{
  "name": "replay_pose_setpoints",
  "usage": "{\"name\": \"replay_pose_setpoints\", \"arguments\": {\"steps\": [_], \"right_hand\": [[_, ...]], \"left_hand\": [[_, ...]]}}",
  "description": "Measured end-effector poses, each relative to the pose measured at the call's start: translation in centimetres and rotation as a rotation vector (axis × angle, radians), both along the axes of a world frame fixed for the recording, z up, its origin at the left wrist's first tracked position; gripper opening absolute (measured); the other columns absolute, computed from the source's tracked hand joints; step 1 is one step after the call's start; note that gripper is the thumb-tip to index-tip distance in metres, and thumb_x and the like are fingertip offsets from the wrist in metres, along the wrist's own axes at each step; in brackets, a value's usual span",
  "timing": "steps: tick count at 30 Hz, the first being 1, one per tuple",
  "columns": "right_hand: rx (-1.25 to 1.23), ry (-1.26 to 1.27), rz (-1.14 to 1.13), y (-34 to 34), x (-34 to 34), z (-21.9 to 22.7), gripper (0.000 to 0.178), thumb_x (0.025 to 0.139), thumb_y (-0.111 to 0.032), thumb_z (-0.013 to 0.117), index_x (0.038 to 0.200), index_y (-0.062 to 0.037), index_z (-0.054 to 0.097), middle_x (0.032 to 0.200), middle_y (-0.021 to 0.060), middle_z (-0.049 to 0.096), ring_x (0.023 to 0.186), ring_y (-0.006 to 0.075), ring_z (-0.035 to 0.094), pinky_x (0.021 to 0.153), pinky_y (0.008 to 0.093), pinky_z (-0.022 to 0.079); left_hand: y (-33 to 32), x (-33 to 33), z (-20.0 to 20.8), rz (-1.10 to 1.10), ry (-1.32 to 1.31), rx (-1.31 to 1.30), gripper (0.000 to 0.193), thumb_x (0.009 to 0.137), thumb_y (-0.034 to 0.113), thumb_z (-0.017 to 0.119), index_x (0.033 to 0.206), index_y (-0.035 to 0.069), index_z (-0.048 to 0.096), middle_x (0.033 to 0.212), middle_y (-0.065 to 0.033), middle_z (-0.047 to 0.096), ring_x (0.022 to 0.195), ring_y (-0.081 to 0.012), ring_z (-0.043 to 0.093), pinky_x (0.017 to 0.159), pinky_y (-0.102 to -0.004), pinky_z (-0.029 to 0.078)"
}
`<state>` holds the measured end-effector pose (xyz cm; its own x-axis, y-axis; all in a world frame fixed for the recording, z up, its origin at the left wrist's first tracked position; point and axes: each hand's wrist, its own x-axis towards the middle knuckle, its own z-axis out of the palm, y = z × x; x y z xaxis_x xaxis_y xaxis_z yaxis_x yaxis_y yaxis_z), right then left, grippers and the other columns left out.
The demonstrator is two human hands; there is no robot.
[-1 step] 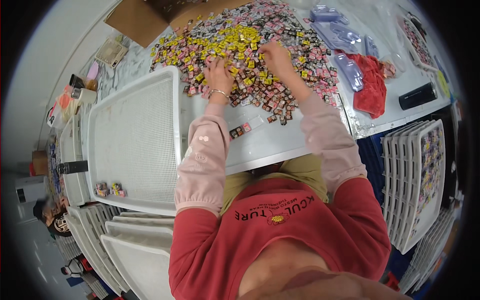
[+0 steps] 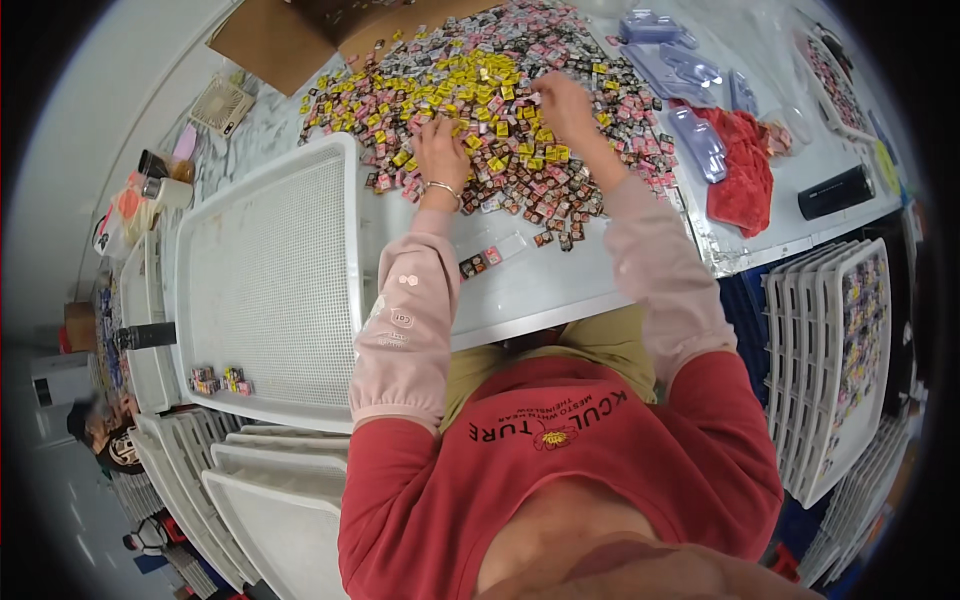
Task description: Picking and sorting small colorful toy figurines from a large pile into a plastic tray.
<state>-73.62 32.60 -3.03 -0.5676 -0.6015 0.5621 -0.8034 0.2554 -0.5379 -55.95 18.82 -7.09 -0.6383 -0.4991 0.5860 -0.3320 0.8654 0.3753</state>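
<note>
A broad heap of small square pieces (image 2: 520, 185) in yellow, pink, black and brown covers the far part of the white table. At the near left side of this heap, my left hand (image 2: 440, 155) rests among the pieces with its fingers stretched and a little apart. My right hand (image 2: 565, 108) hovers over the heap's middle right. Its fingers are curled together at the tips; what they hold, if anything, is too small to make out. Nearer me lies a narrow clear plastic holder (image 2: 508, 246), with a few dark and pink pieces (image 2: 480, 262) at its left end.
A large white mesh tray (image 2: 270, 270) at left bears two small clusters of pieces. A cardboard box (image 2: 272, 45) stands behind the heap. At right are clear plastic shells (image 2: 680, 75), a red cloth (image 2: 740, 170), a black cylinder (image 2: 836, 192) and stacked trays (image 2: 825, 370).
My right hand has shifted slightly to the right and away from me. My left hand has moved only a little, staying at the heap's near edge.
</note>
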Motion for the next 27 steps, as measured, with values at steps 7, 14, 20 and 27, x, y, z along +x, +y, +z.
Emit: {"name": "replay_pose_setpoints", "arguments": {"steps": [7,14,20,27], "right_hand": [[0.400,0.203,0.012,-1.6,-4.9,-0.2,0.035,0.074,-0.008,0.061,0.110,-0.0099,0.059,0.104,0.0159,0.058,0.096,0.0337,0.055,0.086,0.0406,0.045],[0.144,-0.117,0.016,0.6,-5.5,-0.5,0.020,0.072,-0.009,0.060,0.091,-0.0055,0.065,0.082,0.0117,0.062,0.080,0.0252,0.060,0.070,0.0359,0.048],[0.222,0.082,0.071,0.3,-2.3,-0.4,0.011,0.072,-0.014,0.064,0.077,-0.0051,0.066,0.078,0.0100,0.060,0.074,0.0258,0.061,0.066,0.0355,0.048],[0.154,-0.178,0.151,1.5,-3.6,0.2,0.016,0.071,-0.016,0.065,0.083,-0.0060,0.068,0.084,0.0108,0.065,0.076,0.0258,0.063,0.069,0.0362,0.050]], "left_hand": [[-2.1,-0.1,0.4,-0.038,0.226,0.451,0.019,0.079,0.003,0.053,0.097,0.005,0.057,0.081,-0.0109,0.057,0.066,-0.0246,0.057,0.055,-0.0360,0.046],[-2.2,-1.8,3.9,-0.142,0.762,1.789,0.015,0.088,0.019,0.049,0.094,0.006,0.053,0.068,-0.0037,0.051,0.055,-0.0142,0.051,0.042,-0.0250,0.036],[1.6,-7.2,4.2,-0.251,0.604,1.808,0.014,0.082,0.014,0.062,0.086,0.008,0.050,0.072,-0.0040,0.053,0.058,-0.0154,0.054,0.044,-0.0245,0.040],[1.5,-5.8,3.4,-0.344,0.779,2.018,0.014,0.081,0.006,0.061,0.092,0.003,0.053,0.085,-0.0085,0.057,0.072,-0.0189,0.058,0.054,-0.0235,0.048]]}}
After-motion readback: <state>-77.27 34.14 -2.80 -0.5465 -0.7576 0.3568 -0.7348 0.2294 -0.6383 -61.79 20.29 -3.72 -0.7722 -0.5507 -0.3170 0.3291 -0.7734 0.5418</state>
